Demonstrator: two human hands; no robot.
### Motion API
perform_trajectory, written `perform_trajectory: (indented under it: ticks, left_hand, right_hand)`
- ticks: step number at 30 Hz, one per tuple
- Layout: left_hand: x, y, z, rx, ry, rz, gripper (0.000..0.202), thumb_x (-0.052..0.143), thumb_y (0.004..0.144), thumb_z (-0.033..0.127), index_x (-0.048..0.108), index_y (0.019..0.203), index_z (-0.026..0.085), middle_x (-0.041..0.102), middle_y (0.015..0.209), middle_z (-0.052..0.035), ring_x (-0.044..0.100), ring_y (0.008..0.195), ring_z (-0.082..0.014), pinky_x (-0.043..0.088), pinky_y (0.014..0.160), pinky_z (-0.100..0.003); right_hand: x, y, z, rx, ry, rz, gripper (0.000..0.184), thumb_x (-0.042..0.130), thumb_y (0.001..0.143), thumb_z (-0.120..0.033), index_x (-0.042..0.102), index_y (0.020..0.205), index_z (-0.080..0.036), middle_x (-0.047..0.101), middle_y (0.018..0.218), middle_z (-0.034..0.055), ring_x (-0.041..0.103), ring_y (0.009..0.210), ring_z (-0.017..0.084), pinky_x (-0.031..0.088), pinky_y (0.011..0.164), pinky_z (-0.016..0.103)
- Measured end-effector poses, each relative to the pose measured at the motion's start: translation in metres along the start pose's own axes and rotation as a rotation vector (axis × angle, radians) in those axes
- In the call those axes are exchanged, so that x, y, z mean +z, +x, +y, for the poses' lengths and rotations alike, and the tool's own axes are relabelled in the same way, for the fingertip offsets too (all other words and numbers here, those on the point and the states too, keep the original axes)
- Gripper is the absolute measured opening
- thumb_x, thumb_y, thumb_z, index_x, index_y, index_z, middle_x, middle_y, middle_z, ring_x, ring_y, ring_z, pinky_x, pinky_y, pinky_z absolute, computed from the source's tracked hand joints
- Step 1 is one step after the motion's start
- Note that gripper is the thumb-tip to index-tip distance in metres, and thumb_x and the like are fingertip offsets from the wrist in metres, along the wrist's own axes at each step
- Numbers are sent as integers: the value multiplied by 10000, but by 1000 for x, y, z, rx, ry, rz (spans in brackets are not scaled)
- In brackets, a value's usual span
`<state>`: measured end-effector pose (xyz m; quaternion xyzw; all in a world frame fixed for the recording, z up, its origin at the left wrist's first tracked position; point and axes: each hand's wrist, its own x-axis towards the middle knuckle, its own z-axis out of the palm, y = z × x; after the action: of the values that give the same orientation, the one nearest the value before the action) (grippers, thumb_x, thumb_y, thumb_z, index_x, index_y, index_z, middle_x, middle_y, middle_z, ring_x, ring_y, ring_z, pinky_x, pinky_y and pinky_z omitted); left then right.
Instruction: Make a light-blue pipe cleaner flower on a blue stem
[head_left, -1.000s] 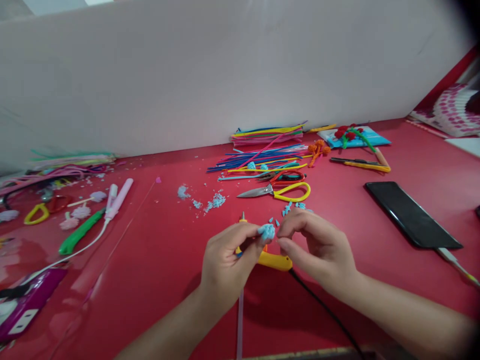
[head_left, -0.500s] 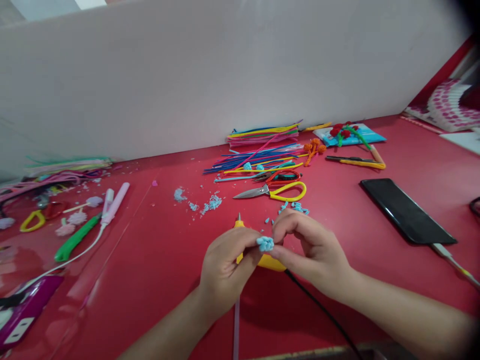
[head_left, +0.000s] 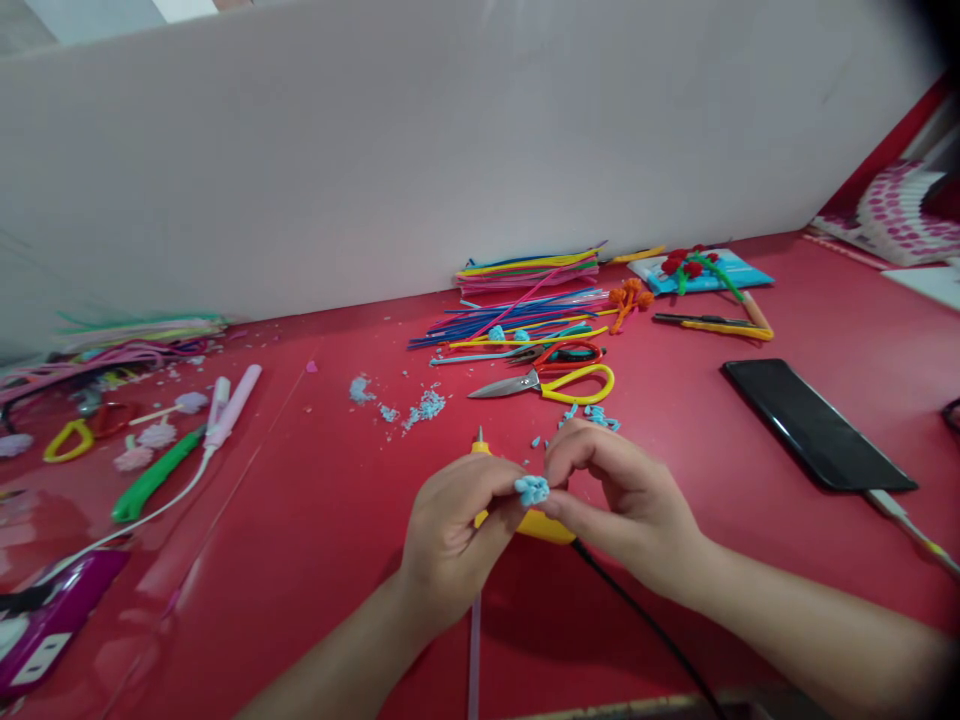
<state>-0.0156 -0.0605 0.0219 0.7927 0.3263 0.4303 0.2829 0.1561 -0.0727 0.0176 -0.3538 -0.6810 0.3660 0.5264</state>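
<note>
Showing bunched, pale-blue lobes, the cluster (head_left: pixel 532 489) is clamped in the left hand (head_left: pixel 456 530) — the right hand (head_left: pixel 634 500) adjoins it, grip indeterminable.

- Toward the right of my feed I can make out a black phone (head_left: pixel 819 428) lying flat, a white cable (head_left: pixel 889 504) plugged into its near end.
- Farther back I see a blue-and-white packet (head_left: pixel 752 271) with red fuzzy balls (head_left: pixel 673 267) on green stems resting over it.
- Far left, I have a purple power strip (head_left: pixel 69 605) at the table's near side.
- Beyond it I see a green-handled tool (head_left: pixel 150 487) just beside a pink tong-like tool (head_left: pixel 238 405).
- Behind everything, I face a pale grey partition (head_left: pixel 360 150).
</note>
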Motion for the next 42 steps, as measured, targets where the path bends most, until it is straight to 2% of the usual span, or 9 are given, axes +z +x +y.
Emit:
perform_trajectory:
  ticks: [6,13,16,21,24,29,32,36,42]
  left_hand:
    - [1,0,3,-56,-20,9,114,566,810,177,669,832,220,666,733,-35,596,685,-147,462,649,-241]
    - [0,2,0,-380,-177,53,80,611,784,224,683,770,191,648,677,-8,546,592,-112,431,535,-199]
    - [-7,6,-3,-451,-174,159,88,626,773,251,685,778,185,655,697,-9,558,607,-119,437,538,-205]
    - [-15,13,-5,-333,31,263,88,609,785,240,680,766,191,661,789,-22,589,735,-143,461,640,-226]
    - [-17,15,-6,-286,110,272,108,573,811,243,666,783,193,670,786,-25,596,735,-148,462,655,-236]
    - [-24,19,-12,-361,63,312,166,538,832,277,630,730,183,623,659,2,523,574,-108,419,554,-206]
    - [-27,20,-17,-412,-106,361,157,527,839,282,623,776,175,569,624,16,455,530,-89,374,508,-193]
    - [-26,21,-22,-492,-379,352,143,534,828,273,624,803,165,545,597,22,423,496,-69,315,448,-173]
    - [-18,21,-24,-685,-546,253,189,582,769,313,630,761,130,605,559,-10,385,381,-44,242,374,-168]
  right_hand:
    - [-1,0,1,-15,-26,2,78,606,801,-182,535,773,-197,531,711,-12,500,667,111,430,618,252]
    - [-5,0,5,-82,-193,-18,163,539,846,-239,494,698,-189,519,656,-8,490,612,111,408,576,252]
    - [-3,1,9,-44,-394,-140,177,486,867,-257,529,717,-174,529,677,14,485,620,119,394,571,255]
    - [14,-2,20,-40,-854,-465,288,606,760,-376,595,938,-150,570,918,87,476,894,244,387,781,371]
    - [22,-4,23,-47,-986,-543,234,571,764,-266,584,968,-153,564,937,86,471,880,242,368,780,378]
    - [24,-7,22,-49,-1040,-595,214,518,723,-162,563,932,-159,550,904,85,486,816,226,364,722,359]
    - [15,-5,22,1,-1014,-533,219,511,685,-131,541,900,-159,538,893,82,494,787,218,376,682,332]
    - [-4,3,20,128,-925,-248,302,518,676,-107,496,974,-151,521,935,89,509,741,194,389,625,296]
    - [-14,6,12,-8,-466,0,121,562,749,-169,521,851,-219,545,822,37,532,720,170,437,618,271]
